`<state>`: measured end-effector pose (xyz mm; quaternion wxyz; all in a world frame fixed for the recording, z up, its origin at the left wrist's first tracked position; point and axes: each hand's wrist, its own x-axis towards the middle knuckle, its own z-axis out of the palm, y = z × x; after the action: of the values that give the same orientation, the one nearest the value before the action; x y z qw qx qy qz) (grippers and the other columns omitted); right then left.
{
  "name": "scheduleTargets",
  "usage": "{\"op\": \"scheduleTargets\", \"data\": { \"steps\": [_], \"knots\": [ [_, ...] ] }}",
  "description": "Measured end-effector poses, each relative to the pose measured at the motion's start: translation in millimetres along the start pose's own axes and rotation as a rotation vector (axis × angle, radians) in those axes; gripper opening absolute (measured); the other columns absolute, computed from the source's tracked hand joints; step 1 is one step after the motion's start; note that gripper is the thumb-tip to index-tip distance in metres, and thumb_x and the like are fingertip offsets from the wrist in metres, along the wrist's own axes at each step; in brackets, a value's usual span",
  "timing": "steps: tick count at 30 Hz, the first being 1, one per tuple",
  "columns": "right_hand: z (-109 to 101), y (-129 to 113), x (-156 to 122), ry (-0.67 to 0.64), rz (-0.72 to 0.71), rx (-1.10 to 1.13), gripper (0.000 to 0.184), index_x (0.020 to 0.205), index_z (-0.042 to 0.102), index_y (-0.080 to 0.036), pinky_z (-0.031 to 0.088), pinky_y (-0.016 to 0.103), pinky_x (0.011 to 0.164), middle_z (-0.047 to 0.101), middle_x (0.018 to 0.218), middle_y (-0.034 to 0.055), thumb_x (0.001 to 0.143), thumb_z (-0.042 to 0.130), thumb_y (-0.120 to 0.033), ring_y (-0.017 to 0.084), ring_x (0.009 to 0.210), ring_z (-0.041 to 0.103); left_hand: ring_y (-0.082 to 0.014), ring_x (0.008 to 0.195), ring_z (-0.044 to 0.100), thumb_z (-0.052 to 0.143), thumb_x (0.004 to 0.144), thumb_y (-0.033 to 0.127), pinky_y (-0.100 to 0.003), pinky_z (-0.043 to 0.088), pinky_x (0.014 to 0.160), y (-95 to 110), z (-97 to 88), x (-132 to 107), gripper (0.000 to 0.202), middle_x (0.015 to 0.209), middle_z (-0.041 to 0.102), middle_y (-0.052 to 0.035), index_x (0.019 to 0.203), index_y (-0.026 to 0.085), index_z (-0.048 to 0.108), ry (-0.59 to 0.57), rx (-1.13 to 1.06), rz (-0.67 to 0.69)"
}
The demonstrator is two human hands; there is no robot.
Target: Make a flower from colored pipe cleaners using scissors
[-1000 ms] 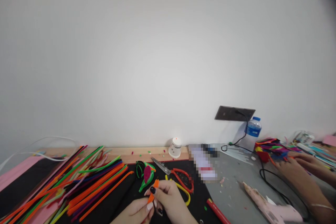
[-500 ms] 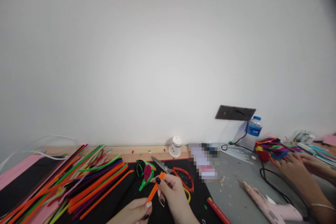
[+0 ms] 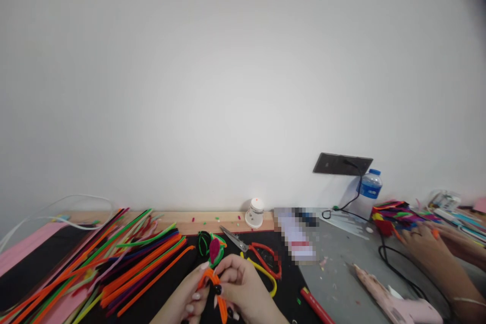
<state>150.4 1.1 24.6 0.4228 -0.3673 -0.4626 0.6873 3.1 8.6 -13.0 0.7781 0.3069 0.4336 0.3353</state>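
Your left hand point(image 3: 190, 296) & right hand point(image 3: 241, 288) both pinch the orange pipe cleaner point(image 3: 214, 288) — bent betw. them, scissors point(image 3: 252, 252) just beyond.

left hand point(image 3: 190, 296) and right hand point(image 3: 243, 288) together, fingers pinched

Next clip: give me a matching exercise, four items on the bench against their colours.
Things:
1. scissors handles
2. glue gun
3. water bottle cap
4. pipe cleaner held in both hands

Colours:
A. blue
B. orange
C. red
D. pink

Pairs: 1-C, 2-D, 3-A, 4-B
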Motion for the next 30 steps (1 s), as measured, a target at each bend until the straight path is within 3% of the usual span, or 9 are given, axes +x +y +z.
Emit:
{"op": "scheduleTargets", "data": {
  "steps": [3,6,10,13,16,18,22,25,30],
  "knots": [
    [3,5,3,0.045,0.062,0.038,0.045,0.079,0.051,-0.012,0.034,0.014,0.029,0.056,0.046,-0.0051,0.047,0.079,-0.027,0.007,0.029,0.047,-0.0025,0.026,0.016,0.052,0.054,0.072,-0.014,0.008,0.03,-3,3.1,5,0.055,0.034,0.031,0.0146,0.078,0.023,0.047,0.002,-0.006,0.056],
    [6,10,4,0.034,0.092,0.034,0.041,0.069,0.051,-0.01,0.041,0.019,0.033,0.058,0.046,0.0005,0.045,0.078,-0.031,0.011,0.033,0.053,-0.0021,0.027,0.022,0.055,0.055,0.07,-0.014,0.014,0.031,-9,1.9,12,0.063,0.039,0.042,0.0125,0.093,0.021,0.046,-0.052,0.015,0.189],
    [5,18,6,0.052,0.086,0.021,0.037,0.062,0.054,-0.01,0.038,0.02,0.035,0.059,0.046,0.0036,0.047,0.078,-0.034,0.011,0.034,0.052,-0.0041,0.027,0.03,0.053,0.061,0.068,-0.016,0.018,0.032,-13,-0.7,15,0.062,0.039,0.043,0.0107,0.096,0.018,0.046,-0.091,0.067,0.296],
    [2,22,8,0.118,-0.042,-0.058,0.031,0.056,0.057,-0.011,0.031,0.018,0.035,0.055,0.051,-0.0007,0.046,0.079,-0.03,0.005,0.034,0.043,-0.0041,0.028,0.033,0.053,0.064,0.065,-0.017,0.02,0.032,-13,3.7,11,0.059,0.046,0.052,0.0065,0.099,0.018,0.046,-0.106,0.037,0.302],
    [0,22,8,0.163,-0.184,-0.141,0.023,0.049,0.061,-0.012,0.028,0.017,0.04,0.049,0.056,-0.0043,0.044,0.08,-0.024,0.003,0.042,0.037,-0.009,0.045,0.051,0.061,0.061,0.061,-0.018,0.032,0.041,-13,10.7,8,0.054,0.064,0.063,-0.0007,0.093,0.018,0.051,-0.103,-0.092,0.345],
    [1,22,8,0.155,-0.183,-0.172,0.021,0.048,0.061,-0.013,0.03,0.018,0.043,0.048,0.053,-0.0047,0.045,0.079,-0.024,0.004,0.044,0.037,-0.0124,0.054,0.056,0.065,0.058,0.059,-0.019,0.036,0.046,-14,13.3,8,0.055,0.067,0.065,-0.003,0.09,0.017,0.054,-0.103,-0.135,0.367],
    [5,28,9,0.122,-0.088,-0.134,0.025,0.049,0.06,-0.014,0.034,0.022,0.044,0.047,0.042,-0.0048,0.049,0.077,-0.032,0.007,0.036,0.042,-0.0061,0.035,0.046,0.063,0.058,0.061,-0.018,0.028,0.036,-16,14.7,10,0.055,0.065,0.065,-0.0018,0.092,0.018,0.055,-0.142,-0.09,0.34],
    [5,34,11,0.163,-0.076,-0.125,0.03,0.048,0.056,-0.014,0.035,0.024,0.043,0.04,0.034,-0.0076,0.048,0.076,-0.037,0.009,0.03,0.044,-0.0045,0.031,0.044,0.061,0.059,0.062,-0.017,0.027,0.032,-16,15.8,9,0.055,0.068,0.065,-0.0022,0.091,0.018,0.054,-0.154,-0.104,0.346],
    [1,27,10,0.196,-0.152,-0.286,0.022,0.046,0.06,-0.015,0.038,0.025,0.057,0.047,0.044,-0.0049,0.048,0.078,-0.028,0.009,0.047,0.046,-0.0053,0.03,0.044,0.058,0.063,0.062,-0.016,0.026,0.031,-16,14.7,8,0.055,0.061,0.064,-0.0012,0.095,0.018,0.05,-0.164,-0.137,0.304]
  ]
}}
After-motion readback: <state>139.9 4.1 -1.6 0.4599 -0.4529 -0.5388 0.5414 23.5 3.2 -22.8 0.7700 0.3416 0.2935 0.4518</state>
